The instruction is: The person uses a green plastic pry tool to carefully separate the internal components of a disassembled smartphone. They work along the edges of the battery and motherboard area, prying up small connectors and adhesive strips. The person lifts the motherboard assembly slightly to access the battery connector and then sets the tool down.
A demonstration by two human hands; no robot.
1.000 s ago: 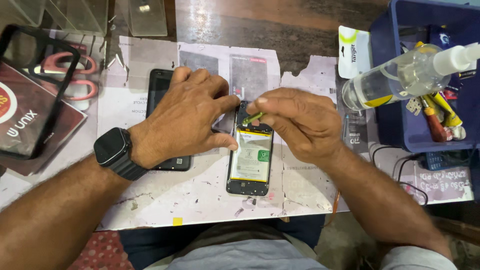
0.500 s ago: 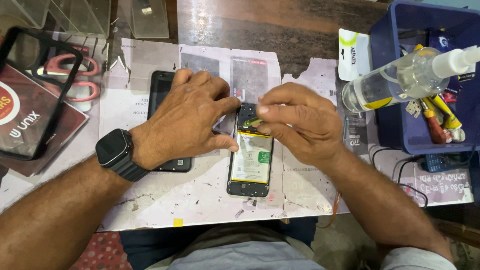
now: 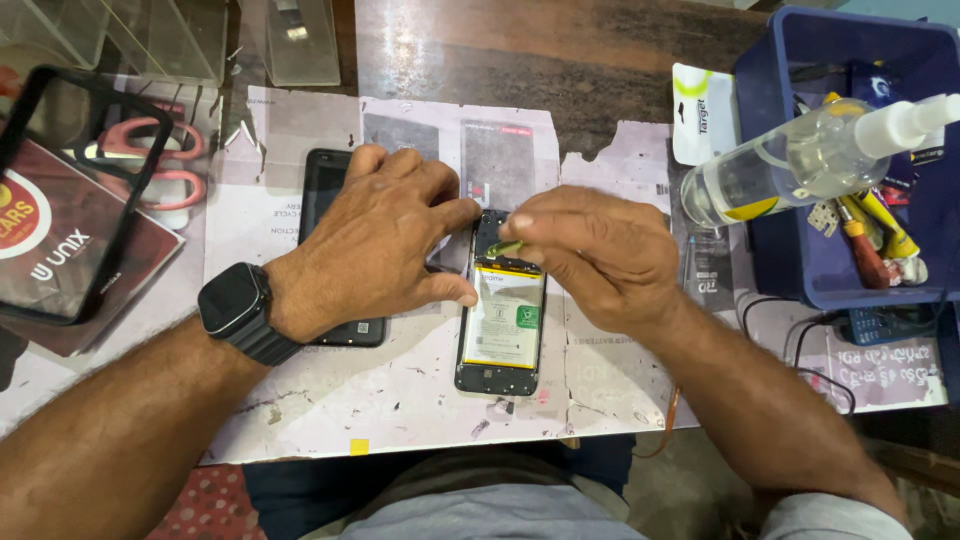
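An open black phone with its back cover off [image 3: 500,325] lies flat on the worn paper sheet [image 3: 400,400] that covers the bench [image 3: 600,60]. Its white and yellow battery faces up. The phone sits in the middle, just in front of the person.

The left hand [image 3: 375,245] lies flat beside the phone. Its fingers [image 3: 450,290] are spread and rest against the left edge of the phone, and they grip nothing. A black watch with a dark strap [image 3: 235,310] sits on that wrist. Under this hand lies a second black phone [image 3: 330,190], mostly hidden.

The right hand [image 3: 600,255] is over the top end of the open phone. Its thumb and first finger are closed tight on a small thin green tool [image 3: 505,247], and the tip points at the top part of the phone.

On the right stands a blue plastic box [image 3: 850,150] with a clear spray bottle [image 3: 800,160] lying across it and tools with red and yellow handles [image 3: 870,240] inside. On the left lie pink scissors [image 3: 150,170] and a black phone frame [image 3: 60,200].
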